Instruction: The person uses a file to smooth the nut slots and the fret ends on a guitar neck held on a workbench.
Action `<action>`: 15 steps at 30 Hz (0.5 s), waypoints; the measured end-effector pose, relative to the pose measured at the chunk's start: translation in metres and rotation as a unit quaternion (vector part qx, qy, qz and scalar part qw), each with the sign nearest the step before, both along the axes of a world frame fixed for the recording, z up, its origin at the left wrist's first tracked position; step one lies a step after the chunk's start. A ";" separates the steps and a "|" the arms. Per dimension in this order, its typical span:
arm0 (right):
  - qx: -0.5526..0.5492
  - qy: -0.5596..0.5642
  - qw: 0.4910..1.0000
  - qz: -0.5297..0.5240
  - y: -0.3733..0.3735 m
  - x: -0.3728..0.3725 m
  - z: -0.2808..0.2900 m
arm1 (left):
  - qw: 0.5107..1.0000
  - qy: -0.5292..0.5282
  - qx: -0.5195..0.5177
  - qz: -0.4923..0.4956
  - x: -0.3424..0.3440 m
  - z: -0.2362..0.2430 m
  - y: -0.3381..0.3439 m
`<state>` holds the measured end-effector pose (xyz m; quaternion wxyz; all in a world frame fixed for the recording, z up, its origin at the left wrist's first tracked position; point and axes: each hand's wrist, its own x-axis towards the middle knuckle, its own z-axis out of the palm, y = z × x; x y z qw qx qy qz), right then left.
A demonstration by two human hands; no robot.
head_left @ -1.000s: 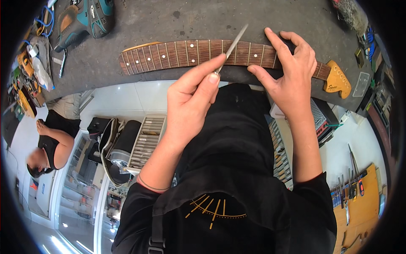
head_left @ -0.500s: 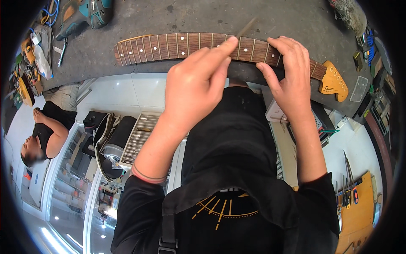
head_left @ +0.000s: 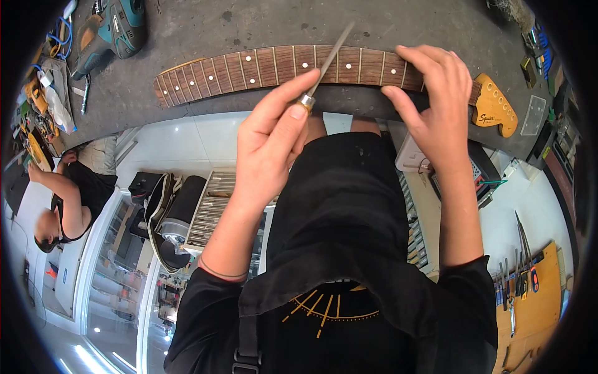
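Observation:
A guitar neck (head_left: 237, 71) with a dark wood fretboard, white dots and metal frets lies across the workbench. Its pale wooden headstock (head_left: 494, 107) points to the right. My left hand (head_left: 268, 140) is closed round the handle of a slim metal file (head_left: 332, 55). The file slants up and away over the middle frets; whether it touches them I cannot tell. My right hand (head_left: 436, 103) spans the neck near the headstock end, fingertips at the far edge and thumb by the near edge.
A teal and black power tool (head_left: 121, 31) lies at the far left of the workbench (head_left: 249, 25), near assorted tools. A small clear case (head_left: 532, 115) sits right of the headstock. Below right, several tools hang on a wooden panel (head_left: 542, 299). Another person (head_left: 75, 193) is at the left.
My left hand has drawn back toward me and turned, bringing the file's shaft and ferrule into plain view. The neck appears slightly shifted left. The other person's arm has moved.

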<state>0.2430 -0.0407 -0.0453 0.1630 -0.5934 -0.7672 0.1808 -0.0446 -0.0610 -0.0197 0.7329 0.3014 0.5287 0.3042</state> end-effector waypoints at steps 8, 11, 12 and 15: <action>0.004 0.008 1.000 -0.014 -0.003 0.002 -0.002 | 1.000 0.007 -0.026 0.001 0.001 0.003 -0.015; 0.006 0.009 1.000 -0.015 -0.003 0.000 -0.003 | 0.985 0.127 0.107 -0.053 0.012 -0.009 -0.006; 0.007 0.011 1.000 -0.015 -0.003 0.000 -0.003 | 0.945 0.207 0.229 -0.105 0.016 -0.015 0.004; 0.001 0.010 1.000 -0.018 -0.004 0.000 -0.001 | 0.844 0.335 0.366 -0.206 0.024 -0.006 0.023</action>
